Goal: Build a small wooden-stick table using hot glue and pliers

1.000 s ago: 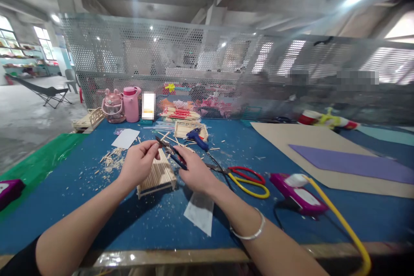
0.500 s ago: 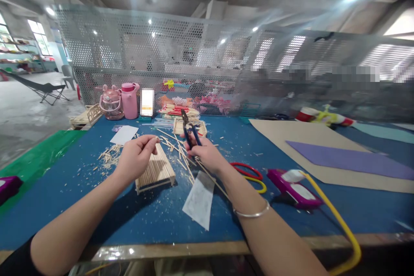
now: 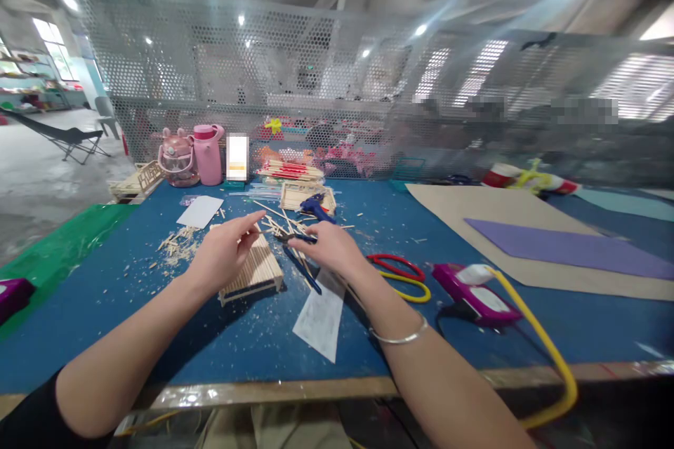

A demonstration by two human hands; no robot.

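The blue surface (image 3: 236, 351) filled much of the lower view, with a tan sheet (image 3: 500, 203) over its right part and a purple sheet (image 3: 569, 252) lying on that. The slatted wooden platform (image 3: 260, 263) stood on the surface before the person, partly hidden by the left hand (image 3: 221, 252). That hand hung over its left side; whether its grip pinched anything could not be told. A white paper (image 3: 322, 316) lay to the platform's right. A blue glue gun (image 3: 316, 206) lay beyond the right hand (image 3: 331, 249), whose grip was closed on one handle of the pliers (image 3: 295, 238); their other handle slanted free towards the paper. Smallest were the loose sticks (image 3: 274, 212) and pale chips (image 3: 179, 245). The step in hand looked like plier work beside the platform; the next move seemed to call for gathering both handles into the right grip.
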